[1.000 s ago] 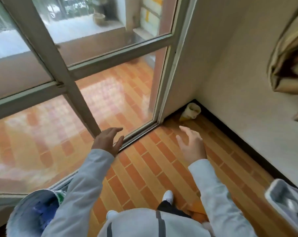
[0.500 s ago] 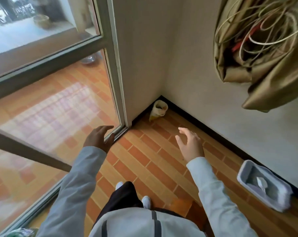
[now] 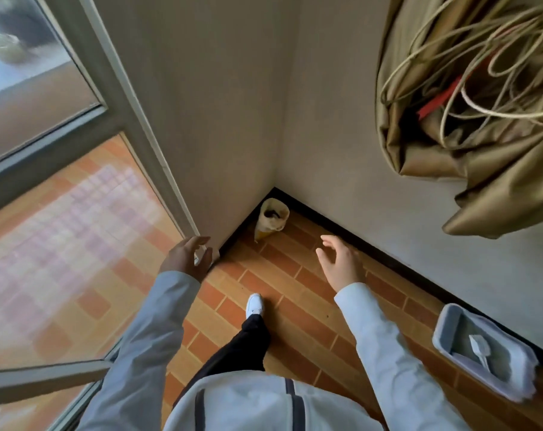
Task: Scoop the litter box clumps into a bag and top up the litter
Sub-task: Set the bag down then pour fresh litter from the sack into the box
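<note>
A grey litter box (image 3: 450, 321) sits on the floor by the right wall, at the lower right. A white scoop (image 3: 480, 348) lies inside it on the litter. In the far corner stands an open yellow-and-white bag (image 3: 271, 220) with something dark inside. My left hand (image 3: 186, 256) is raised in front of the door frame, fingers loosely spread, holding nothing. My right hand (image 3: 340, 262) is also raised and empty, fingers relaxed, over the tiles to the right of the bag. Both hands are well apart from the bag and the litter box.
A glass sliding door (image 3: 61, 228) with a grey frame fills the left side. Orange brick-pattern tiles (image 3: 295, 325) cover the floor. A brown cloth bundle with coiled cords (image 3: 481, 98) hangs at the upper right. My white shoe (image 3: 254, 304) is stepping forward.
The view has swung right and nearer the corner. The litter box has come fully into sight, the blue bucket at the lower left is gone, and both hands stay raised and empty.
</note>
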Motion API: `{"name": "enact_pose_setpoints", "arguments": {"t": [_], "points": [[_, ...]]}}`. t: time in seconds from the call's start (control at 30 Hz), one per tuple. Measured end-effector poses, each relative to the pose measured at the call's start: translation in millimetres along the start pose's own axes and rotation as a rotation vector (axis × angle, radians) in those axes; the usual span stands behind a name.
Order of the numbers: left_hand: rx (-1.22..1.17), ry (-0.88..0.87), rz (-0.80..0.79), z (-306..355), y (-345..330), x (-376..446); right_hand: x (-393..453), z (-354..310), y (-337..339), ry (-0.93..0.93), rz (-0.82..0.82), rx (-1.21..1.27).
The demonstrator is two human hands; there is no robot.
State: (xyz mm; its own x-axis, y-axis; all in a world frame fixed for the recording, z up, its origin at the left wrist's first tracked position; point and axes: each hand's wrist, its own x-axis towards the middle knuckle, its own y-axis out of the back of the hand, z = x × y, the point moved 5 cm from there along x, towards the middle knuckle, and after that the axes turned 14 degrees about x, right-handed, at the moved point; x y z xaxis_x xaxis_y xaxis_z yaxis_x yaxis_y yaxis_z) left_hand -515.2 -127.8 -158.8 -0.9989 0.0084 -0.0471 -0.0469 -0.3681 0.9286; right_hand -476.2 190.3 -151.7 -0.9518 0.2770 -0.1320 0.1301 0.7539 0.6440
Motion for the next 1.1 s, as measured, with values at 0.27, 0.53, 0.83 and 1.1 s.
{"name": "enact_pose_setpoints", "arguments": {"t": [0.27, 0.53, 0.83, 1.1], "points": [[-0.073, 0.018, -0.026, 37, -31, 140, 149, -6, -19, -0.012, -0.007, 0.048], [-0.053, 0.180, -0.174, 51, -140, 266, 293, 54, -71, -0.046, -0.039, 0.052], [0.033, 0.378, -0.339, 6, -387, 376, 455, 235, -217, -0.105, -0.099, 0.050], [0.122, 0.387, -0.479, -43, -586, 446, 565, 376, -360, -0.132, -0.186, -0.019]]}}
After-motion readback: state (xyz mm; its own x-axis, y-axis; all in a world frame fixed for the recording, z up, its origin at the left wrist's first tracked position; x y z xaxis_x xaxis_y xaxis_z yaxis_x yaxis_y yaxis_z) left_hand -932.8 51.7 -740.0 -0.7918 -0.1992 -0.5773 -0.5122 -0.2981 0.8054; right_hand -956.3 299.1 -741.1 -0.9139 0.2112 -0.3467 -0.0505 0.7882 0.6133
